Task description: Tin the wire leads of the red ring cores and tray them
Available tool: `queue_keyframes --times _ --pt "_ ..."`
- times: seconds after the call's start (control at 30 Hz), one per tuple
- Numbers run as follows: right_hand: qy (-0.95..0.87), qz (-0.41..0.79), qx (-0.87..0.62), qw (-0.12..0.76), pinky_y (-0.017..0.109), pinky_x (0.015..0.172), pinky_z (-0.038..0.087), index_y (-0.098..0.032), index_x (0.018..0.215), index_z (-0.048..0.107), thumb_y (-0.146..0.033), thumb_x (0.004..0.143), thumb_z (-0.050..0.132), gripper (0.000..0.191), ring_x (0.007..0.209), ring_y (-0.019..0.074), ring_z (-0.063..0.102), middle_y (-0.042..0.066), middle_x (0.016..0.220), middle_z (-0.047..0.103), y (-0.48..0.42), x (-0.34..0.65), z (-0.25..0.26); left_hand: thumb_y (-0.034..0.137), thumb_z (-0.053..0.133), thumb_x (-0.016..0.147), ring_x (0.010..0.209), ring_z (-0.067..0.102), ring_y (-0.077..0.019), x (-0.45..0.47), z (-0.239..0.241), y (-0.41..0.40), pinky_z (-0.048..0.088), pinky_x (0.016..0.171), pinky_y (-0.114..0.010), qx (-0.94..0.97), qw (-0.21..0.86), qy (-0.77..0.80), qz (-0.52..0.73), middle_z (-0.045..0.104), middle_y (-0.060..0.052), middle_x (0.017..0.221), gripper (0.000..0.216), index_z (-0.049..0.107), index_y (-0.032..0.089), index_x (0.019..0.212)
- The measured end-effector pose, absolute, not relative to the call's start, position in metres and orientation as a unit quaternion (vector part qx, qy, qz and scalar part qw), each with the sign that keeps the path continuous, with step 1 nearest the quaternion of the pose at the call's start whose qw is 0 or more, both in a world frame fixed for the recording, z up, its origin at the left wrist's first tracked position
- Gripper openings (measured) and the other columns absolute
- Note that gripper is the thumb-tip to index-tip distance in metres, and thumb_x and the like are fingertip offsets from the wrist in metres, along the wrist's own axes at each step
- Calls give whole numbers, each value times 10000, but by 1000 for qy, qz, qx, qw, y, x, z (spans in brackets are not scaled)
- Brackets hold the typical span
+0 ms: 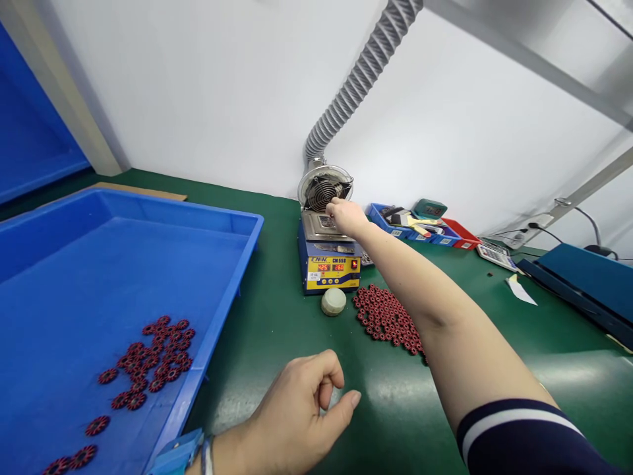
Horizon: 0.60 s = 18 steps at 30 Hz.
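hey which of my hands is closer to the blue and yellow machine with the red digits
Your right hand: it is at the top of the machine. Your left hand is in front of the machine, closer to the camera and apart from it.

The blue-and-yellow machine (330,258) stands upright, its displays (324,268) lit; red rings (386,319) lie heaped near its right front, dark-red rings (151,361) clustered leftward.
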State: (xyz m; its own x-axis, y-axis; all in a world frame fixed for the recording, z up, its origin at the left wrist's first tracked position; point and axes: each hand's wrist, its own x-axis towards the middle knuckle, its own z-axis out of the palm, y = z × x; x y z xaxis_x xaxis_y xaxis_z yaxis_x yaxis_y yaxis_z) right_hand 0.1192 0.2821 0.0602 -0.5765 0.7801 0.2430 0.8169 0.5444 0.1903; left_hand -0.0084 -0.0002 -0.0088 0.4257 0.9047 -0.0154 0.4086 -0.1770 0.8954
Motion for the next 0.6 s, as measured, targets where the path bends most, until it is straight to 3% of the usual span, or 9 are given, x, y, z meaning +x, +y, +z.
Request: queue_keyframes --times 0.17,0.3,0.6 --pt "-863 -106 -474 138 323 794 442 -125 975 632 -81 813 475 229 924 227 589 122 1041 607 286 127 68 330 525 815 485 372 -97 -8 -8 1 271 476 -225 721 443 458 271 371 78 531 177 456 204 712" --pt "-851 -52 -484 196 287 795 470 -95 991 627 -101 805 515 217 850 178 616 91 940 659 289 137 74 335 527 811 489 372 -97 -8 -8 0 274 483 -226 722 444 459 265 370 80 535 183 449 204 710" --pt "-839 31 -489 235 268 747 504 -96 935 668 -154 791 569 184 740 141 635 67 847 693 290 144 68 349 524 805 495 364 -103 -7 -7 1 267 482 -230 719 444 474 249 365 81 531 184 449 207 715"
